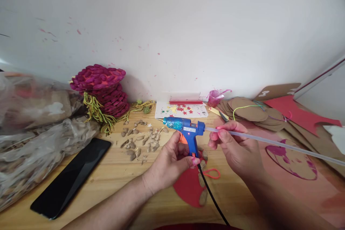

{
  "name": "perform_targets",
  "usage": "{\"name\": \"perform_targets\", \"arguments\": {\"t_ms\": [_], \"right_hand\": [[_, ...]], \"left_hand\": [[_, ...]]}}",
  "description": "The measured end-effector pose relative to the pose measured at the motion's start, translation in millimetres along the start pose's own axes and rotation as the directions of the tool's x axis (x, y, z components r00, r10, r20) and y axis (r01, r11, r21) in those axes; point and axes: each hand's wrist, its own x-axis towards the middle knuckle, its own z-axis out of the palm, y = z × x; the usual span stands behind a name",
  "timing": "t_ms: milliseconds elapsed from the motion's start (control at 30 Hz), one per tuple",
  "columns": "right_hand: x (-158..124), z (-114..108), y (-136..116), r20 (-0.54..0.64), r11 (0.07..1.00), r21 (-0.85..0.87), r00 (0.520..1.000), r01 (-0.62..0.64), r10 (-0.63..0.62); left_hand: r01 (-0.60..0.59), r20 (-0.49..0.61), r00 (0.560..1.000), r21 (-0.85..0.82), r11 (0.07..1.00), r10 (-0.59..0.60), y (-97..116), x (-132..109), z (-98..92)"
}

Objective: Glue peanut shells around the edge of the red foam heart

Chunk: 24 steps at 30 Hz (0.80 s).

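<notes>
My left hand [175, 161] is wrapped round the handle of a blue glue gun [192, 140], whose glittery nozzle end points left and whose small red light is lit. Between the fingertips of my right hand [234, 143] is a long translucent glue stick [283, 146]; its near end sits at the back of the gun, and the rest runs off to the right. Below the gun, partly hidden by my left hand, lies a red piece [188, 188] edged with peanut shells, with an orange loop [212, 173] beside it. A black cord [212, 196] hangs from the handle.
Loose peanut shells [145, 140] lie left of centre. Further left are a black phone [71, 178], plastic bags [40, 143] and a magenta stack [105, 90]. Star cutouts on white paper [161, 105] and a stained cup [215, 99] stand behind; cardboard discs [249, 109] are at right.
</notes>
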Motion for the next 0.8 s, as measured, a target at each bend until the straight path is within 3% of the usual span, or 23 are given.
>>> {"name": "perform_targets", "arguments": {"t_ms": [167, 433, 800], "right_hand": [[0, 3, 1, -0.022, 1.000, 0.021, 1.000, -0.019, 0.020], [0, 1, 5, 0.044, 0.997, 0.064, 0.998, -0.044, 0.042], [2, -3, 13, 0.035, 0.992, 0.109, 0.997, -0.065, 0.062]], "left_hand": [[0.011, -0.010, 1.000, 0.010, 1.000, -0.011, -3, 0, -1.3], [0.002, -0.044, 0.999, -0.019, 1.000, -0.003, -2, 1, -0.2], [0.000, 0.006, 1.000, -0.097, 0.995, 0.001, -8, 7, -1.9]]}}
